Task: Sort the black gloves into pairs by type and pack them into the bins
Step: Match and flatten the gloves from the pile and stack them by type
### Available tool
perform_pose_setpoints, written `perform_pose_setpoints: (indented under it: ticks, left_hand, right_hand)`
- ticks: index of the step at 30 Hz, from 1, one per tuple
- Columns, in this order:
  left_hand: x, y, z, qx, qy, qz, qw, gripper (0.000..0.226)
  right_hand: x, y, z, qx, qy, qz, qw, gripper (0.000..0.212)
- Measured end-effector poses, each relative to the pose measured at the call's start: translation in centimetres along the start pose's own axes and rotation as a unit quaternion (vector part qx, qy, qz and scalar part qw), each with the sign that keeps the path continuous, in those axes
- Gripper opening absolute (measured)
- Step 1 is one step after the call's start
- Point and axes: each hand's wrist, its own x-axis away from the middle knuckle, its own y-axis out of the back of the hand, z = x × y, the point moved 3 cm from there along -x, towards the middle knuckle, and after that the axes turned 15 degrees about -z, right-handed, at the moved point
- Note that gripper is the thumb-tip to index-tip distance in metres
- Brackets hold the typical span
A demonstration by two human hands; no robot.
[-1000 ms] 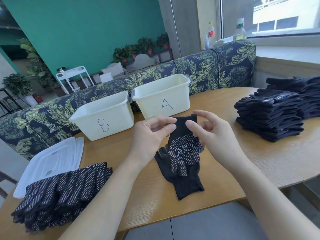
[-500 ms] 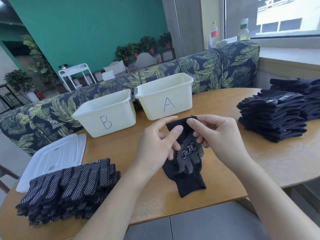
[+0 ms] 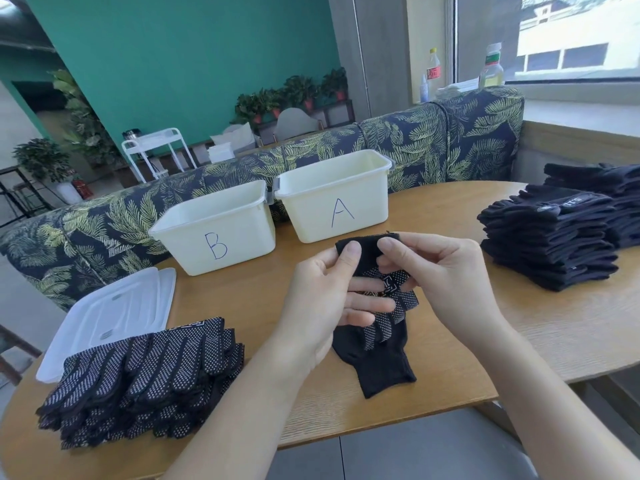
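Head view shows both hands holding 1 pair of dotted black gloves [image 3: 377, 344] just above the wooden table [image 3: 554, 327], in front of bin A [image 3: 334, 197]. Left hand [image 3: 322, 303] pinches the upper cuff edge with its thumb, its fingers curled under the dotted palm. Right hand [image 3: 446, 275] pinches the same cuff edge just beside it. Bin B [image 3: 214, 226] stands left of bin A. Near the left edge lies a stack of dotted gloves [image 3: 142, 379]; a stack of plain black gloves [image 3: 550, 240] sits at the right.
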Motion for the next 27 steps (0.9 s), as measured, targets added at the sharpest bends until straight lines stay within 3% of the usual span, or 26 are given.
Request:
perform_pose_setpoints:
  ticks: [9,12,18,24,27]
  left_hand:
    - [-1.8,0.4,0.1,0.005,-0.117,-0.019,0.993,0.028]
    - [-2.5,1.0,0.3,-0.003,-0.151,-0.025,0.988,0.028]
    - [-2.6,2.3,2.6,-0.064,-0.184,-0.002,0.981,0.027]
    - [-2.6,4.0,5.7,-0.134,-0.204,0.010,0.970,0.017]
    - [-2.5,4.3,7.1,-0.176,-0.226,0.005,0.958,0.016]
  right_hand:
    - [0.0,0.0,0.1,0.004,-0.019,0.010,1.000,0.025]
    - [-0.1,-0.3,-1.0,0.021,-0.098,0.056,0.993,0.047]
    - [0.2,-2.2,-4.4,-0.075,-0.280,0.119,0.949,0.083]
    - [-0.1,-3.4,-6.2,-0.087,-0.279,0.103,0.951,0.074]
    - [-0.2,-3.5,-6.6,-0.041,-0.243,0.116,0.962,0.064]
